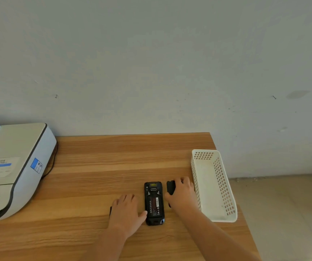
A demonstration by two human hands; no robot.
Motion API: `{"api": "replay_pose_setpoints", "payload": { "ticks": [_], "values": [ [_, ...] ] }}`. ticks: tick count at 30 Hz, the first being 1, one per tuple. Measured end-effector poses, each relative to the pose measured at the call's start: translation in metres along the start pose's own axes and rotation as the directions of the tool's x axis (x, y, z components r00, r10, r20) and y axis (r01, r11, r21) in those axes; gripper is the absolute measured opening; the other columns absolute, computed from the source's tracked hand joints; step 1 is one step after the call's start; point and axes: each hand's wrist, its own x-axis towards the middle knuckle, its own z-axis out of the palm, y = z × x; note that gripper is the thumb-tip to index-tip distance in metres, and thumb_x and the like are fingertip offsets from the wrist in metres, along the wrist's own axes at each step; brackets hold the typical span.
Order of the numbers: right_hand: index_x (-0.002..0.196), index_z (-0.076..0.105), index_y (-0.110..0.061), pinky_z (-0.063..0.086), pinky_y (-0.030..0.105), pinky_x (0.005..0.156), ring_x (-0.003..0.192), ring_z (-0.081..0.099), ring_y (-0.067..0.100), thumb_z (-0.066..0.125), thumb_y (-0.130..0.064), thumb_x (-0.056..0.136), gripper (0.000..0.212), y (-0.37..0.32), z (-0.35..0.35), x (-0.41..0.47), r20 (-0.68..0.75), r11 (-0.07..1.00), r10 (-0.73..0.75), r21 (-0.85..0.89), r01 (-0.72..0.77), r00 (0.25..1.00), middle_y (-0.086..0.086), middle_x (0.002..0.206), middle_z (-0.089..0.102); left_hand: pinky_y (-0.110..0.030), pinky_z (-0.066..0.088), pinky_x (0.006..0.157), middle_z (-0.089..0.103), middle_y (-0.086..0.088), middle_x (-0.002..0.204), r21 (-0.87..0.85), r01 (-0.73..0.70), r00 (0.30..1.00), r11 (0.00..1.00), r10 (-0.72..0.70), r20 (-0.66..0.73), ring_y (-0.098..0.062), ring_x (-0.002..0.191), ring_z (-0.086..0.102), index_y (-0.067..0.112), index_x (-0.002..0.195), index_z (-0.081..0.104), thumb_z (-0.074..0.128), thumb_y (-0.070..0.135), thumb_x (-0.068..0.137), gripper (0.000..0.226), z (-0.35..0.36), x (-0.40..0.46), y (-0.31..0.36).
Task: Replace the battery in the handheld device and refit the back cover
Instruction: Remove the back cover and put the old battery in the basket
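Note:
The black handheld device [154, 203] lies face down on the wooden table [113, 157], its back uncovered, with a labelled battery sitting in the compartment. My left hand [126, 211] rests flat to its left, thumb touching the device's lower edge, and covers a black object [110, 210] of which only a sliver shows. My right hand [182, 194] lies over a black piece, apparently the back cover [170, 187], just right of the device; whether the fingers grip it is unclear.
A white perforated plastic basket [214, 185] stands at the table's right edge, close to my right hand. A large white printer [14, 166] with a dark cable occupies the left side. The wall runs along the table's far edge; tiled floor lies to the right.

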Motion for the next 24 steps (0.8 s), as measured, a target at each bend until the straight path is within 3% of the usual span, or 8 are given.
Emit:
{"api": "replay_pose_setpoints", "payload": {
  "ticks": [13, 24],
  "values": [
    [0.137, 0.043, -0.019, 0.047, 0.034, 0.095, 0.126, 0.039, 0.024, 0.054, -0.041, 0.093, 0.050, 0.035, 0.028, -0.008, 0.169, 0.994, 0.065, -0.099, -0.049, 0.983, 0.007, 0.141, 0.035, -0.040, 0.026, 0.113, 0.044, 0.007, 0.142, -0.006, 0.064, 0.997, 0.998, -0.063, 0.033, -0.016, 0.134, 0.035, 0.027, 0.140, 0.044, 0.044, 0.060, 0.092, 0.058, 0.009, -0.003, 0.010],
    [0.140, 0.039, -0.020, 0.043, 0.037, 0.101, 0.128, 0.035, 0.025, 0.054, -0.042, 0.094, 0.053, 0.044, 0.041, -0.008, 0.192, 0.990, 0.036, -0.142, -0.008, 0.981, 0.006, 0.142, 0.031, -0.042, 0.020, 0.118, 0.038, 0.005, 0.150, -0.015, 0.087, 0.995, 0.996, -0.086, 0.042, -0.017, 0.142, 0.027, 0.027, 0.145, 0.038, 0.044, 0.060, 0.093, 0.062, 0.014, -0.003, 0.011]
  ]
}}
